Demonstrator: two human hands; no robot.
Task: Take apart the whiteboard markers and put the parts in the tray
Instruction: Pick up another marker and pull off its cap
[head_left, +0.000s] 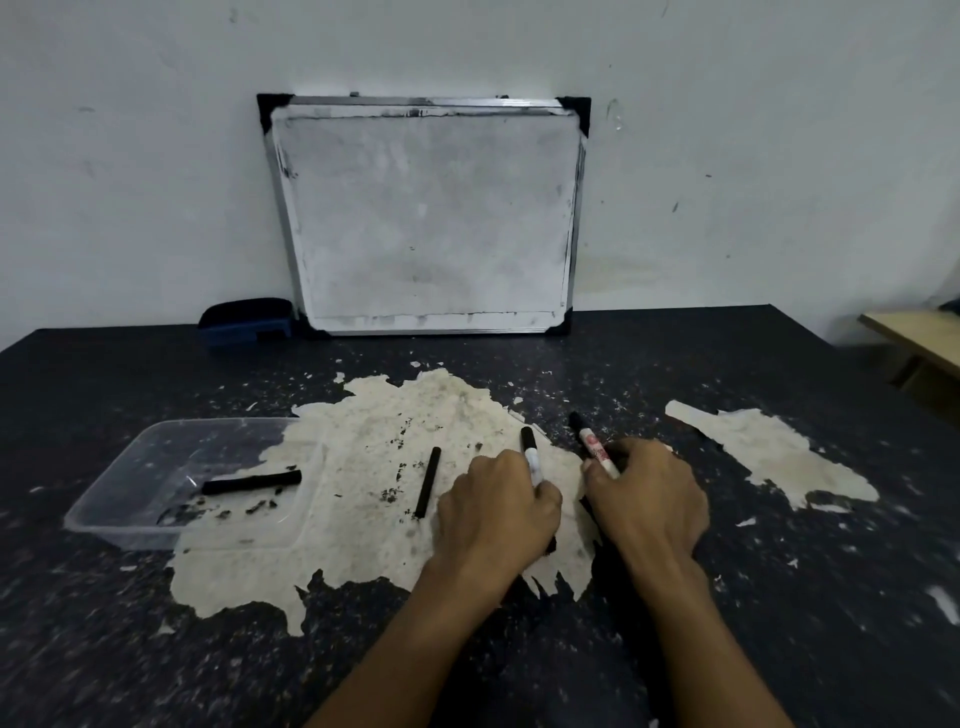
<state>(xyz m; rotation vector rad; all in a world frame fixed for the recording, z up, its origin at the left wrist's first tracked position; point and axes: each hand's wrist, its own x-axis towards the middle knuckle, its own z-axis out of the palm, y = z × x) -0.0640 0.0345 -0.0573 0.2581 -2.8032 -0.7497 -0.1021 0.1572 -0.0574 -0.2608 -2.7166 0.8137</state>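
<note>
Left hand (498, 506) closed around one marker (531, 451); right hand (647, 501) closed around a second marker (592, 446), caps pointing 11 o'clock. Loose black part (427, 482) just left. Tray (130, 525) at 9 o'clock holds another black part (252, 482). Whiteboard (426, 218) at 12.

— Where does the clear plastic tray (130, 483) sit?

— On the dark speckled table (779, 597), at the left. A black cylindrical marker part (252, 482) lies inside it.

— And right of the tray?

— A second black rod-shaped part (427, 482) lies on the table, between the tray and the left hand (498, 512). That hand is around a white-barrelled marker (531, 453); just to its right the right hand (647, 501) is around a red-printed marker (592, 444).

— Behind them?

— A metal-framed whiteboard (431, 218) stands on the table's far edge, leaning on the wall (156, 156). A blue-based eraser (244, 319) sits at its left corner, perhaps touching it.
</note>
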